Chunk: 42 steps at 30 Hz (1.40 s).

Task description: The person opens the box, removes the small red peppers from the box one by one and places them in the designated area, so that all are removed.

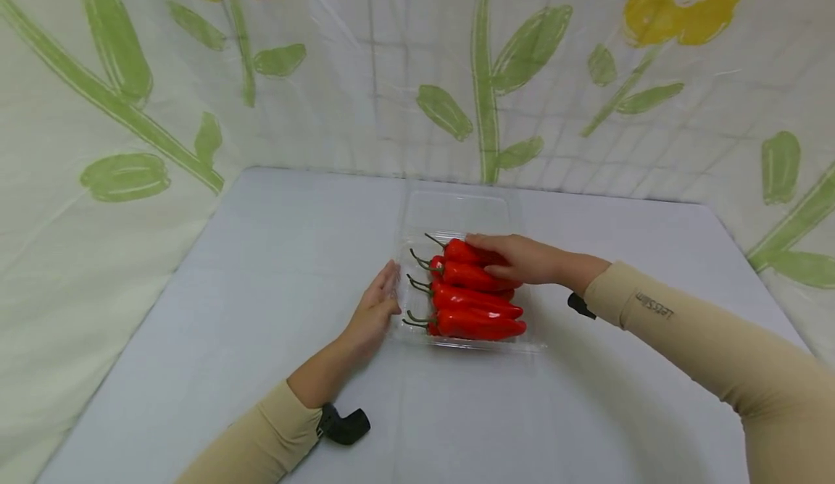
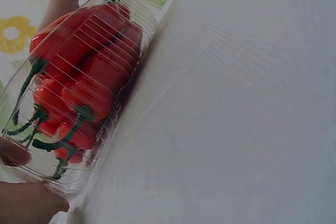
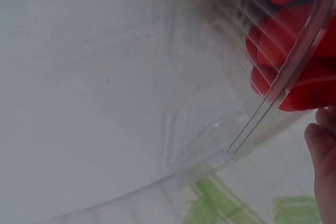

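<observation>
Several long red peppers (image 1: 476, 297) with thin green stems lie in rows in a clear plastic clamshell box (image 1: 415, 328). At the far end of the rows, my right hand (image 1: 525, 258) holds the farthest red pepper (image 1: 462, 251) from above, fingers over its far side and thumb on its near side. My left hand (image 1: 375, 309) rests against the box's left wall with fairly straight fingers. In the left wrist view, the stems (image 2: 73, 132) show through the ribbed wall close to that hand's thumb (image 2: 34, 203). Pepper tips (image 3: 262, 80) show through the wall in the right wrist view.
The box's transparent lid (image 1: 459, 209) lies folded back toward the table's far edge. A white cloth covers the table (image 1: 293, 252). Behind it hangs a pale curtain (image 1: 333, 71) with painted yellow flowers and green leaves. Black wrist devices (image 1: 346, 426) sit at both sleeves.
</observation>
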Each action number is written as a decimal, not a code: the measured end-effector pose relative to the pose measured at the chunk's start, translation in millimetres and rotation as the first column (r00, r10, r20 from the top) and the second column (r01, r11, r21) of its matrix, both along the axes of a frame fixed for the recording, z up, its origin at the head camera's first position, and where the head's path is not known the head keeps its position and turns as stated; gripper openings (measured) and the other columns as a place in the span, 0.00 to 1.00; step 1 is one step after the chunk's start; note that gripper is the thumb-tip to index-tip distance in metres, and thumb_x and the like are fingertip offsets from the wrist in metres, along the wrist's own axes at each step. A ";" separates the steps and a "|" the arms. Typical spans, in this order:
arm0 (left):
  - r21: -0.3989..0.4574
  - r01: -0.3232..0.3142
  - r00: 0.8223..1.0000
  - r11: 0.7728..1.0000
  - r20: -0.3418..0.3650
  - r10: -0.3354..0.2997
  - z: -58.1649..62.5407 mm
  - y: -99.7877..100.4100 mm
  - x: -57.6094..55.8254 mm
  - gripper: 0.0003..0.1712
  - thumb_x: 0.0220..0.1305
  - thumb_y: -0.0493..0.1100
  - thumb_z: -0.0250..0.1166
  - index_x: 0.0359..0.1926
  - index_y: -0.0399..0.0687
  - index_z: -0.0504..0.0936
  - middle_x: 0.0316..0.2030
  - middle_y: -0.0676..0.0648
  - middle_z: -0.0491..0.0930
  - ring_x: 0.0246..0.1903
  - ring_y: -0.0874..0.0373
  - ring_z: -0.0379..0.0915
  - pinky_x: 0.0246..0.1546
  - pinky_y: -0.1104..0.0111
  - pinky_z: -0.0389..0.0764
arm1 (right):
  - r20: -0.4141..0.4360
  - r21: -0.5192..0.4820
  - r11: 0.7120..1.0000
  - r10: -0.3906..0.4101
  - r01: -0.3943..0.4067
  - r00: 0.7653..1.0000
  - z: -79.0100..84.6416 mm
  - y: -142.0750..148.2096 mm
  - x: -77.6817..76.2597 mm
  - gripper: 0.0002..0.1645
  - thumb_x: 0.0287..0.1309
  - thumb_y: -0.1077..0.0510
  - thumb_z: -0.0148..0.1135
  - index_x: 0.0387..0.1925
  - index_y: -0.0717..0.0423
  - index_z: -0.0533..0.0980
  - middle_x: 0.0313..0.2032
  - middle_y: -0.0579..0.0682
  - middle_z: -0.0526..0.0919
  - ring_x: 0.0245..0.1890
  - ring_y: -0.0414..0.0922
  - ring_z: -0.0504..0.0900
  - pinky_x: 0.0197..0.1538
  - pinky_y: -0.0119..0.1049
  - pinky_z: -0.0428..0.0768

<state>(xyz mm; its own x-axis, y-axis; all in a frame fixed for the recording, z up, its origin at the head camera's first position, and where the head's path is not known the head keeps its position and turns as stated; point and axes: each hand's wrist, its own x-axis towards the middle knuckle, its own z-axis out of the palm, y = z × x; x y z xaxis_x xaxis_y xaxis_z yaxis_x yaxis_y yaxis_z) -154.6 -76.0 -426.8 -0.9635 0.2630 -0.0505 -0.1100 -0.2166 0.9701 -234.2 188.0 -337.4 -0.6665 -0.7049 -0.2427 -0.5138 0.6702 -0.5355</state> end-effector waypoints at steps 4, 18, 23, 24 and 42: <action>0.003 -0.001 1.000 1.000 -0.007 0.001 -0.6 0.4 -0.7 0.47 0.46 0.21 0.37 0.72 0.35 0.37 0.73 0.38 0.36 0.73 0.48 0.26 0.71 0.55 0.35 | -0.034 0.013 1.000 0.023 -0.023 0.999 -0.3 -2.9 -5.9 0.37 0.60 0.60 0.55 0.69 0.58 0.55 0.54 0.52 0.75 0.47 0.45 0.73 0.50 0.39 0.78; -0.025 0.000 1.000 1.000 0.009 0.000 0.2 -0.6 -1.5 0.46 0.48 0.22 0.38 0.72 0.36 0.39 0.73 0.40 0.38 0.73 0.49 0.29 0.72 0.55 0.38 | -0.048 0.017 1.000 -0.005 0.006 0.999 -9.9 -7.4 -15.6 0.40 0.56 0.65 0.58 0.69 0.57 0.56 0.69 0.56 0.59 0.67 0.55 0.62 0.64 0.50 0.68; -0.021 0.002 1.000 1.000 0.022 -0.001 0.2 -0.2 -2.3 0.47 0.48 0.22 0.38 0.72 0.37 0.38 0.73 0.41 0.38 0.73 0.50 0.29 0.72 0.56 0.38 | -0.068 -0.022 1.000 -0.017 0.016 0.998 -16.5 -5.2 -14.6 0.40 0.55 0.65 0.59 0.69 0.57 0.57 0.69 0.56 0.59 0.69 0.55 0.59 0.65 0.50 0.66; -0.019 0.001 1.000 1.000 0.024 -0.001 0.2 -0.1 -2.2 0.47 0.48 0.22 0.38 0.72 0.37 0.38 0.73 0.41 0.38 0.73 0.50 0.29 0.72 0.56 0.38 | -0.074 -0.027 1.000 -0.016 0.014 0.997 -18.1 -4.6 -14.6 0.40 0.56 0.65 0.59 0.69 0.57 0.57 0.69 0.55 0.59 0.69 0.55 0.58 0.66 0.50 0.65; -0.036 0.002 1.000 0.999 0.024 -0.001 -1.0 -1.3 -2.3 0.46 0.49 0.23 0.39 0.72 0.38 0.39 0.73 0.41 0.38 0.73 0.50 0.29 0.72 0.56 0.38 | -0.171 -0.183 0.980 -0.105 0.073 0.980 -9.5 8.7 -10.7 0.37 0.59 0.61 0.57 0.69 0.52 0.59 0.52 0.54 0.78 0.48 0.48 0.75 0.52 0.45 0.79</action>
